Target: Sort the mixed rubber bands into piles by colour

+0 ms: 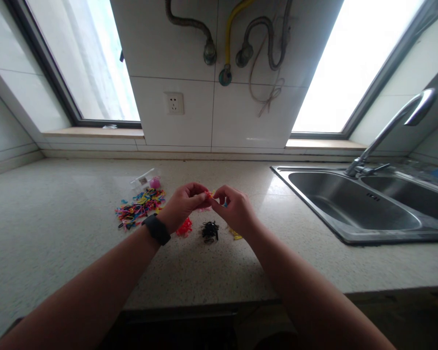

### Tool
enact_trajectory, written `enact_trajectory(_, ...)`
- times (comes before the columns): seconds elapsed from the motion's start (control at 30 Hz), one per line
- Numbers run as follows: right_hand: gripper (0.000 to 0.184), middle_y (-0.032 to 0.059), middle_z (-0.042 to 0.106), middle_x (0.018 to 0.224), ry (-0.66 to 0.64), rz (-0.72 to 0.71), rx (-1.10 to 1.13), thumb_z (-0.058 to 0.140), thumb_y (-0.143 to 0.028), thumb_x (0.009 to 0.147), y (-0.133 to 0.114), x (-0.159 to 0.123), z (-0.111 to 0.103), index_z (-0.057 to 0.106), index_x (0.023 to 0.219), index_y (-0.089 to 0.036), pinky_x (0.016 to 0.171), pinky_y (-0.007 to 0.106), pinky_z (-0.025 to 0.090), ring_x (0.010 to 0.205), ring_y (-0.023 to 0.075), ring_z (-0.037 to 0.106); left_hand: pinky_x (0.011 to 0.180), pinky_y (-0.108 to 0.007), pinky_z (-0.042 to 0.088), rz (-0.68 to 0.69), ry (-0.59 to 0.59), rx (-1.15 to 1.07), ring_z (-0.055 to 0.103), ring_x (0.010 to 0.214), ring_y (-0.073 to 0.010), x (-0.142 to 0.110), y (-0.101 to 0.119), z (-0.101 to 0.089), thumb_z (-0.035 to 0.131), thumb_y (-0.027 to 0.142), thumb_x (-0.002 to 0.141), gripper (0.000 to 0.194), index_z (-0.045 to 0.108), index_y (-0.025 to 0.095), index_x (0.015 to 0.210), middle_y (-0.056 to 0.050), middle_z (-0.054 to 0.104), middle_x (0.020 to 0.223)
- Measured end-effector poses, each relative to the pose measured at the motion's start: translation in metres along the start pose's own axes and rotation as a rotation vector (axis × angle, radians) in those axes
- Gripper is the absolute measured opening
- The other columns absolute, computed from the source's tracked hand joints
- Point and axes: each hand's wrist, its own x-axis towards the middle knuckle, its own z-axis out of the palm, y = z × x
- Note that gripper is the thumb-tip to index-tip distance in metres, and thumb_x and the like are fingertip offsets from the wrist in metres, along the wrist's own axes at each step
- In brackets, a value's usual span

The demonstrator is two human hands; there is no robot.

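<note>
My left hand (184, 201), with a dark band on its wrist, pinches a few small red rubber bands (208, 194) between thumb and fingers above the counter. The fingers of my right hand (237, 206) are closed in a pinch right beside them; what they grip is too small to make out. Below the hands lie a red pile of rubber bands (184, 227), a black pile (209, 230) and a yellow pile (235, 234), partly hidden by my right hand. Left of my left hand spreads a larger mixed-colour pile (140, 208).
A clear plastic wrapper (144, 178) and a small pink item (155, 183) lie behind the mixed pile. On the right, a steel double sink (314, 236) with a tall faucet (387, 129) is set into the speckled counter (76, 233). The tiled wall stands behind.
</note>
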Motion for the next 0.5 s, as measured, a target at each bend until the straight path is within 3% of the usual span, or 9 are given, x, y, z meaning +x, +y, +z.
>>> enact_trajectory(0.27,0.014,-0.0021,0.059,0.073,0.005,0.001,-0.008,0.067,-0.032,0.083,-0.0006,0.0006,-0.0006,0.058,0.086,-0.022,0.058,0.026,0.036,0.059,0.0116,0.047,0.076,-0.027,0.054,-0.001,-0.016,0.003,0.064,0.074,-0.0108,-0.0006,0.0016,0.0015,0.077,0.024,0.077,0.023,0.062,0.012,0.090,-0.003,0.067,0.082)
enact_trajectory(0.5,0.036,-0.0013,0.064,0.088,-0.074,0.003,0.100,0.070,-0.030,0.080,-0.0007,0.0000,-0.0047,0.057,0.114,-0.024,0.060,0.026,0.040,0.058,0.0099,0.047,0.078,-0.028,0.055,-0.007,-0.057,-0.016,0.066,0.077,-0.0121,0.0001,0.0006,0.0002,0.076,0.024,0.078,0.021,0.063,0.012,0.091,-0.003,0.068,0.084)
